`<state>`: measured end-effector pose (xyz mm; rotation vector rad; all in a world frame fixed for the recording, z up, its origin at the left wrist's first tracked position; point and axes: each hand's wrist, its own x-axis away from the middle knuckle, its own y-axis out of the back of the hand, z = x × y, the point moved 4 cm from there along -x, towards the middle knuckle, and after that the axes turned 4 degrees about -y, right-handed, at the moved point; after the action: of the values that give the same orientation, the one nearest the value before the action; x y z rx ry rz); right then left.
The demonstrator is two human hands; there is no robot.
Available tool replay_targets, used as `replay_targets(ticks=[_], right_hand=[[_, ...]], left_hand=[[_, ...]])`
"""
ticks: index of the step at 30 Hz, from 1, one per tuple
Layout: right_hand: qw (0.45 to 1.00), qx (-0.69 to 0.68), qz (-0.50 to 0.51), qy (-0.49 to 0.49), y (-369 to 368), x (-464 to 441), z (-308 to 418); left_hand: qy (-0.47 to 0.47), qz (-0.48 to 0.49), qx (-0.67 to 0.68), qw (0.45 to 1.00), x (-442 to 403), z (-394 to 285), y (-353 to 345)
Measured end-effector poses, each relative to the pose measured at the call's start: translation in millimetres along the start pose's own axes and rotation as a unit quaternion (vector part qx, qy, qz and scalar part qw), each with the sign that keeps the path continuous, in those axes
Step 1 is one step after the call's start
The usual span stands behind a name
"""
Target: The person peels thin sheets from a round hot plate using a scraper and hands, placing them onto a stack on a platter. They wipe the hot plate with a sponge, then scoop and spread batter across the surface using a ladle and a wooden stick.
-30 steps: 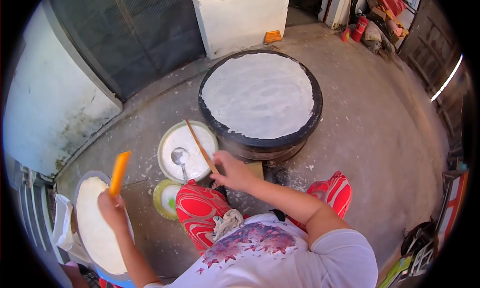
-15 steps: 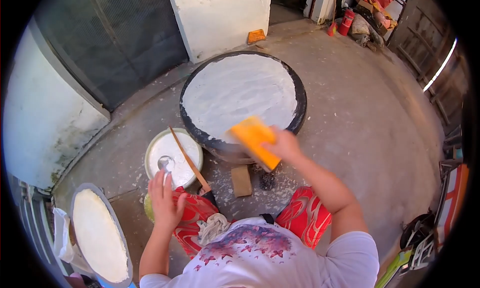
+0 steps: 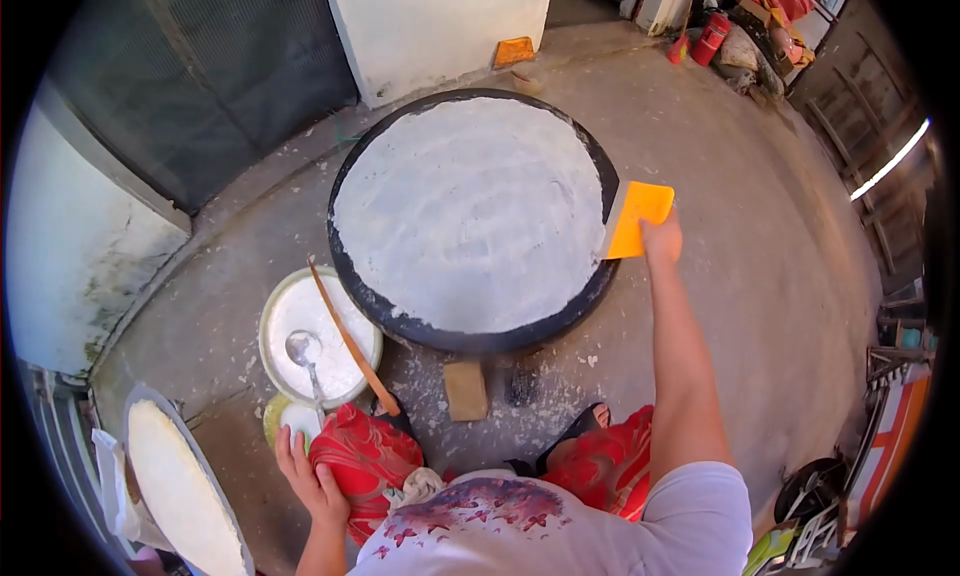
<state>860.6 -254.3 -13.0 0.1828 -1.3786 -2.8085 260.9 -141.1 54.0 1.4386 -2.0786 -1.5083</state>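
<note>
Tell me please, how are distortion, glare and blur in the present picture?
In the head view, straight edges bend and the corners go black; also in head view, a slit of light glares white at right; head view again: the yellow scraper in the right hand looks fairly sharp, the black griddle looks hazy at its near rim.

Right hand (image 3: 662,240) outstretched, gripping; left hand (image 3: 312,476) seemingly loose.

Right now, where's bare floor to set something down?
Widest: grey concrete floor between the right hand and the brown wooden gate. Narrower: floor between the pale round basin and the stained white wall. Crowded: near-left of the round black-rimmed griddle, where a slim wooden stick overlaps that basin.
</note>
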Motion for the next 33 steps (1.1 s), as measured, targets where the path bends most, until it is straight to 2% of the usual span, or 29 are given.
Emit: replay_targets(ticks=[3,5,6,8,11,15,17,21,23,26,30,32,33], right_hand=[[0.996,0.065,0.013,0.059,-20,-41,37],[0.985,0.165,0.026,-0.049,-22,-64,50],[0.985,0.166,0.026,-0.045,-35,-80,53],[0.99,0.134,0.01,0.049,-63,-109,61],[0.976,0.21,0.014,0.048,-73,-125,102],[0.979,0.196,0.036,0.033,-100,-163,127],[0.97,0.179,0.049,0.158,-122,-156,162],[0.974,0.187,0.059,0.116,-138,-181,184],[0.961,0.168,0.091,0.2,-161,-185,202],[0.943,0.215,0.09,0.237,-174,-158,244],[0.942,0.226,0.074,0.237,-205,-176,269],[0.921,0.195,0.069,0.331,-228,-163,293],[0.918,0.195,0.073,0.337,-240,-157,306]], left_hand=[[0.014,0.023,-0.008,1.0,-9,-1,-5],[0.022,0.031,-0.014,0.999,-15,-2,-6],[0.028,0.037,-0.01,0.999,-19,-2,-9],[0.046,0.035,-0.003,0.998,-22,2,-15],[0.041,0.041,-0.026,0.998,-54,-21,-16],[0.046,0.084,-0.041,0.995,-63,-17,-24],[0.051,0.092,-0.038,0.994,-68,-14,-30],[0.053,0.097,-0.033,0.993,-78,-12,-33],[0.059,0.098,-0.037,0.993,-80,-9,-34],[0.069,0.104,-0.045,0.991,-84,-8,-36],[0.076,0.091,-0.048,0.992,-90,-5,-37],[0.085,0.091,-0.053,0.991,-87,-1,-36],[0.087,0.094,-0.056,0.99,-86,0,-36]])
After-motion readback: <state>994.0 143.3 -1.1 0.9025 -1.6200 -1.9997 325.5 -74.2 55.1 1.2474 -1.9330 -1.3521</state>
